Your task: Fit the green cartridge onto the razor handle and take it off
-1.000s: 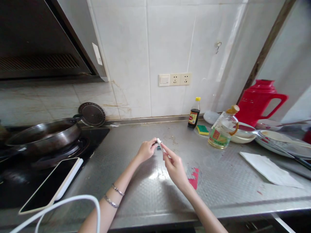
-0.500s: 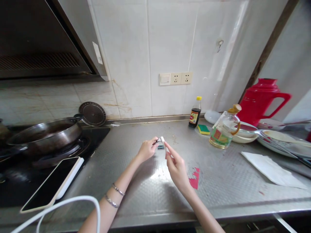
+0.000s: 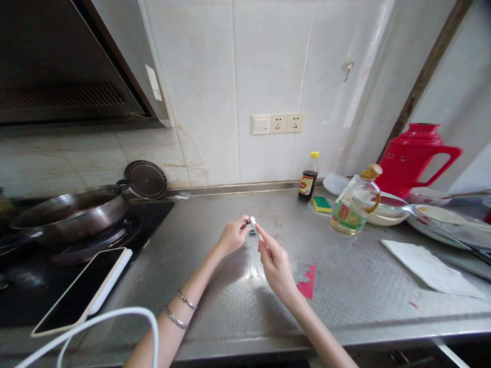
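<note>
My left hand (image 3: 231, 237) pinches a small dark piece with a shiny part (image 3: 246, 223), mostly covered by the fingers. In my right hand (image 3: 276, 261) is a slim white stick with a rounded head (image 3: 252, 221), its shaft running back between thumb and fingers. The white head overlaps the dark piece in view; whether the two touch I cannot tell. On the steel counter just beneath lies a small teal and dark object (image 3: 252, 233), partly hidden by the stick.
On the left, a phone (image 3: 82, 291) lies by the stove with a white cable (image 3: 126, 310) in front; a pan (image 3: 76, 214) sits behind. To the right stand a sauce bottle (image 3: 308, 179), a sponge (image 3: 321, 204), an oil jug (image 3: 353, 207), a red thermos (image 3: 406, 158) and a white napkin (image 3: 429, 268).
My right hand has shifted slightly left, bringing the white head over the dark piece. The left hand stays nearly where it was.
</note>
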Action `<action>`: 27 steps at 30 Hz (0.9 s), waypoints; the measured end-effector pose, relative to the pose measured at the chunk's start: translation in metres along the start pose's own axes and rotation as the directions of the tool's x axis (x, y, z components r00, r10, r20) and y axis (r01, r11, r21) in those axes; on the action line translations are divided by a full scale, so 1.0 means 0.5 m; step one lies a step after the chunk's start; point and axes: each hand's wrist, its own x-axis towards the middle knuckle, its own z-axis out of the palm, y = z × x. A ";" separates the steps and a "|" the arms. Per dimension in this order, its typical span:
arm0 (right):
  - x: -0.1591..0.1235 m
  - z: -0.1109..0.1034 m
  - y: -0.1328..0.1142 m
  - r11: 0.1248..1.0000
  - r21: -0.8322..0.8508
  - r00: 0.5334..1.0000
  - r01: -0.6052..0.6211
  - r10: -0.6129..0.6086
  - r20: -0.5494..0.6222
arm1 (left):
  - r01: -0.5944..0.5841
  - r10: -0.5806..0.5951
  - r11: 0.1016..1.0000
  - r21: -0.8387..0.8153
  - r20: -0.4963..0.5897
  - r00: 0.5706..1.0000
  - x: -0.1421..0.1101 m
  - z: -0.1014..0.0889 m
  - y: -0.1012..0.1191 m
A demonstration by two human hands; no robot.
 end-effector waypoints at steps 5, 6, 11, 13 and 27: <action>0.003 -0.001 0.001 1.000 0.006 1.000 0.010 -0.010 -0.009 | 0.018 -0.017 1.000 -0.016 0.003 1.000 0.000 0.000 0.003; 0.003 -0.002 0.003 1.000 0.017 0.999 0.002 -0.001 -0.040 | 0.025 -0.025 0.999 -0.025 0.006 1.000 -0.001 -0.001 0.005; -0.007 -0.001 0.010 1.000 0.024 1.000 -0.008 0.007 0.004 | 0.073 -0.072 0.993 -0.095 0.011 0.997 -0.002 -0.002 0.010; -0.011 -0.002 0.008 1.000 0.016 0.999 0.012 -0.013 0.045 | 0.098 -0.097 0.977 -0.189 0.016 0.995 0.000 -0.002 0.007; 0.172 -0.073 0.068 0.944 -0.232 0.962 0.235 -0.190 0.198 | 0.488 -0.258 0.626 -0.608 0.429 0.866 0.006 -0.013 0.024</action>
